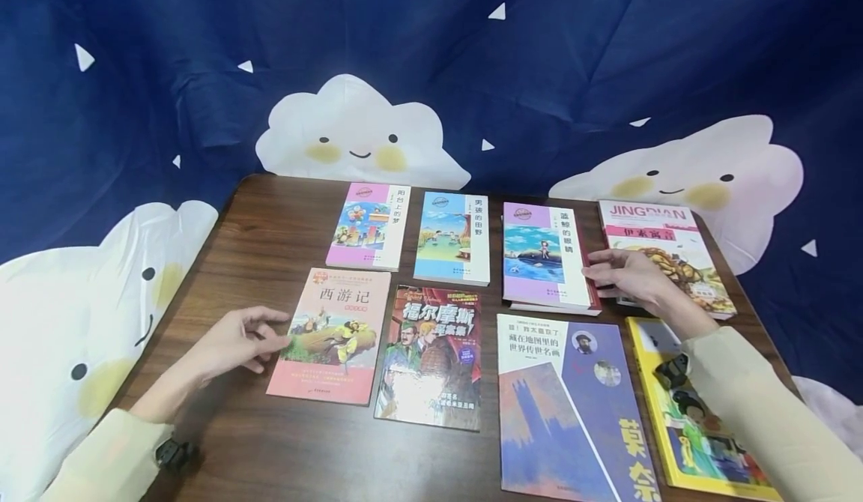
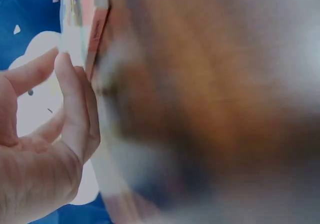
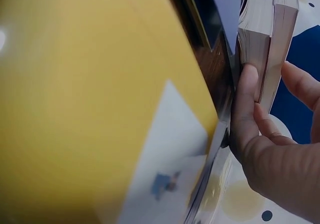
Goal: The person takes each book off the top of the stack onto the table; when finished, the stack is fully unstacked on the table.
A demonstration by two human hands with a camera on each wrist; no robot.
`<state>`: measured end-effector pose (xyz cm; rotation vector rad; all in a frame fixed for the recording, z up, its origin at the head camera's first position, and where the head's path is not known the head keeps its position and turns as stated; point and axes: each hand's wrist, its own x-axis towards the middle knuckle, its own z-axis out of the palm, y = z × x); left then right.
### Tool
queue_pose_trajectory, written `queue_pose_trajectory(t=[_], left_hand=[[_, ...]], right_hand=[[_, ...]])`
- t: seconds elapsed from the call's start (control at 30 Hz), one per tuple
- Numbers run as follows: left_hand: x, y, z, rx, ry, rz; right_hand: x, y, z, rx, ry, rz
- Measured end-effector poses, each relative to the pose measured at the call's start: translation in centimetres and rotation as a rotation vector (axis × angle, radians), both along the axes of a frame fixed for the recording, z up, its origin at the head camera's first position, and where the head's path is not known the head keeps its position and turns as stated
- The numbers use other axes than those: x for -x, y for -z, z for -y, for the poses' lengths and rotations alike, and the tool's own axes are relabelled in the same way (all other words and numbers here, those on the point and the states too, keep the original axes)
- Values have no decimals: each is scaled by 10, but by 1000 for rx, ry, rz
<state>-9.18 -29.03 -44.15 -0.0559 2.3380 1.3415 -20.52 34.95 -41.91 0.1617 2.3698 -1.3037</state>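
My right hand [image 1: 630, 277] is at the right edge of a purple-and-white book [image 1: 536, 255] stacked on a red-edged book [image 1: 589, 309]. In the right wrist view its thumb and fingers [image 3: 246, 87] lie on either side of the two page blocks [image 3: 265, 39], gripping them at the edge. My left hand [image 1: 236, 341] is beside the left edge of a pink storybook [image 1: 330, 380], its fingers loosely bent and holding nothing. In the left wrist view those fingertips are close to the pink book's [image 2: 95, 32] edge; whether they touch cannot be told.
Two slim books, purple [image 1: 367, 225] and blue [image 1: 452, 236], lie in the back row. A comic-style book [image 1: 431, 360], a blue-purple art book [image 1: 559, 412] and a yellow-bordered book [image 1: 701, 427] are in front. A JINGDIAN book [image 1: 647, 221] lies partly under my right hand. The wooden table [image 1: 236, 255] meets a cloud-patterned cloth [image 1: 357, 124].
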Motion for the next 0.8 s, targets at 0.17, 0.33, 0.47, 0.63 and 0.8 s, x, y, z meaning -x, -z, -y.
queue_pose_trajectory(t=[0.17,0.33,0.47,0.63,0.8], left_hand=[[28,-11,-29,-54,10,-87],[62,-14,-92,-164,21,-85],[84,-14,-148,-247,45,-44],[112,-17,-206,-355,82,9],[127,-13,-256,-447,74,77]], right_hand=[[1,2,-2,9,-1,0],[2,3,-4,-1,-6,0],[2,3,-3,-3,-10,-2],[1,2,-2,9,-9,1],[1,3,-2,19,0,-1]])
